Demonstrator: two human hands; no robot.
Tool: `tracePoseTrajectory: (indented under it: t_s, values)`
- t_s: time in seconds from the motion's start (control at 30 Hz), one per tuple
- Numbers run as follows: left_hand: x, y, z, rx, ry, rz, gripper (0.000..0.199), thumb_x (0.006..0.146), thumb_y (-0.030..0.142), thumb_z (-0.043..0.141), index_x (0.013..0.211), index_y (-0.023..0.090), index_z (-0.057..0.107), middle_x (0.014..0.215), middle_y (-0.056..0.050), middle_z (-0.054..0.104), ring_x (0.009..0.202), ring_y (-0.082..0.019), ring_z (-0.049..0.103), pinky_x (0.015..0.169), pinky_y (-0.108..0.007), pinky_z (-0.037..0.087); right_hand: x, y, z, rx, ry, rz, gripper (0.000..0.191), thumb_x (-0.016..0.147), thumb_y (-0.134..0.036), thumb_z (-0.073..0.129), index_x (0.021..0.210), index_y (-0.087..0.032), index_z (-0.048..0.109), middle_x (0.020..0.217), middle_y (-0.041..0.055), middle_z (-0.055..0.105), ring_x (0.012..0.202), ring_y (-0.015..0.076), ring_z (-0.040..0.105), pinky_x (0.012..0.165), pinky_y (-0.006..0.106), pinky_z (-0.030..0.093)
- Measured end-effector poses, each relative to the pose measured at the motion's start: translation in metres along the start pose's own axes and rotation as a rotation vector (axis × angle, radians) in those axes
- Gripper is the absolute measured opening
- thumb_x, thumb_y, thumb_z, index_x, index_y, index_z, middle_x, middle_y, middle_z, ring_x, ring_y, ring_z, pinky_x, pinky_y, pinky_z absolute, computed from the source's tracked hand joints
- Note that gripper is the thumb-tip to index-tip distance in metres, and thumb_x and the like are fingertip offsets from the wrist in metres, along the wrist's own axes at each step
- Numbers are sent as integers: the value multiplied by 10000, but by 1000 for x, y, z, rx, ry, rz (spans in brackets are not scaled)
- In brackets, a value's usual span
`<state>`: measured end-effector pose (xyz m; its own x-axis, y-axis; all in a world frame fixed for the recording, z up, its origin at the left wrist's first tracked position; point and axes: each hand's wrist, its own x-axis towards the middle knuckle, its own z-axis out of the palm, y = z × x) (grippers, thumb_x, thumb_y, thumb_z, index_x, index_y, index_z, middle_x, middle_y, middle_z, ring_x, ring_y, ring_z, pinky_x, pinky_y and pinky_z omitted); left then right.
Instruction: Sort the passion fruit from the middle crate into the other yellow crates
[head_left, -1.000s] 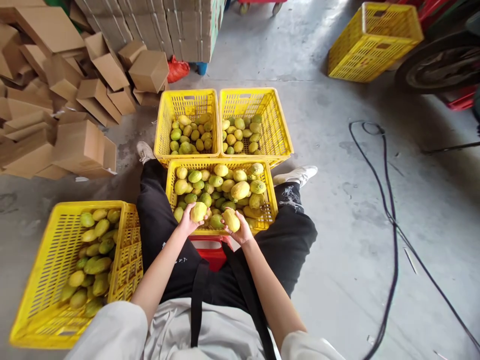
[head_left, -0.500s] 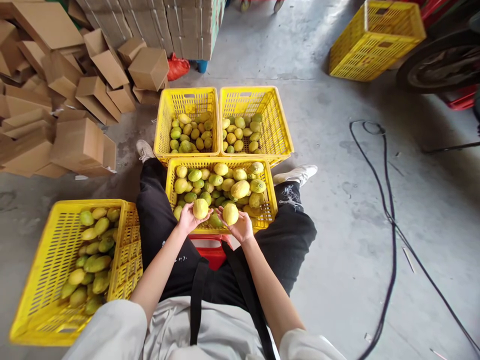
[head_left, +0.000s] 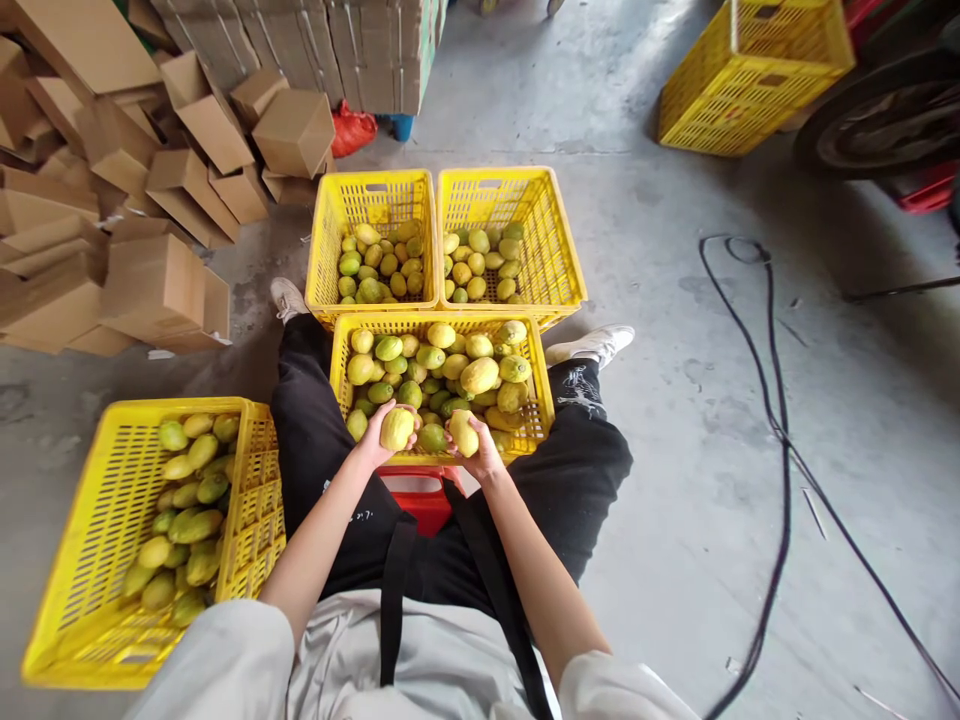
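My left hand (head_left: 377, 438) holds a yellow-green fruit (head_left: 397, 428), with its fingers curled around the far side. In my right hand (head_left: 481, 450) is another yellow fruit (head_left: 463, 434), gripped between thumb and fingers. Both hands are side by side over the near edge of a yellow crate (head_left: 547, 400) filled with green and yellow fruits. Beyond it stand two more yellow crates, a left one (head_left: 319, 240) and a right one (head_left: 566, 240), each with a layer of fruits at the bottom.
At the left a tilted yellow crate (head_left: 82, 530) holds several longer fruits. Cardboard boxes (head_left: 157, 285) are heaped behind it. A red stool (head_left: 424, 510) is between my legs. On the right lie a black cable (head_left: 780, 440) and, farther back, a yellow crate (head_left: 739, 100) beside a wheel (head_left: 885, 120).
Both hands have turned their fruits and closed more around them. The left fruit has moved slightly down and left; the right one is tilted and a little lower.
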<state>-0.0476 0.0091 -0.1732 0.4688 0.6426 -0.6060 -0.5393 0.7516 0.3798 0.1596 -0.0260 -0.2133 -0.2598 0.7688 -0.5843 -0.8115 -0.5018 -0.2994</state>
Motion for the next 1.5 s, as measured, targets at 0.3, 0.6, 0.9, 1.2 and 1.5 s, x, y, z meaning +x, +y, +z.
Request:
tracePoseTrajectory:
  t_s: [0.3, 0.6, 0.9, 1.2, 1.5]
  values:
    - [0, 2, 3, -89, 77, -6, 339, 855, 409, 488, 891, 111, 646, 754, -113, 665, 583, -194, 639, 484, -288, 499, -2, -2, -1, 24, 32, -39, 320, 802, -443, 650, 1015, -207, 612, 925, 48, 718, 828, 213, 700, 625, 312, 596]
    - [-4, 4, 7, -288, 139, 116, 214, 888, 318, 507, 970, 147, 607, 886, -102, 690, 811, -231, 687, 703, -380, 569, -5, -5, 3, 100, -47, -6, 311, 835, -383, 634, 1087, -203, 601, 977, 78, 733, 882, 226, 710, 767, 389, 621]
    - [-4, 3, 8, -166, 92, 43, 230, 885, 352, 549, 956, 142, 609, 879, -99, 662, 659, -147, 618, 512, -222, 483, -5, -5, 3, 112, 8, -6, 322, 836, -405, 631, 1064, -181, 597, 918, 79, 732, 709, 182, 696, 482, 232, 566]
    - [-6, 6, 9, -266, 107, 97, 355, 902, 312, 431, 1141, 125, 616, 942, -127, 701, 909, -261, 688, 802, -434, 562, -7, -4, 10, 124, -66, -44, 341, 783, -315, 635, 1097, -187, 599, 1059, 113, 718, 1069, 280, 672, 854, 450, 602]
    - [-6, 1, 8, -212, 151, 116, 267, 890, 268, 536, 1099, 124, 617, 865, -79, 697, 739, -165, 664, 708, -317, 575, -4, -2, -1, 58, -5, -12, 359, 758, -258, 739, 1076, -227, 574, 903, 43, 726, 850, 202, 721, 667, 291, 634]
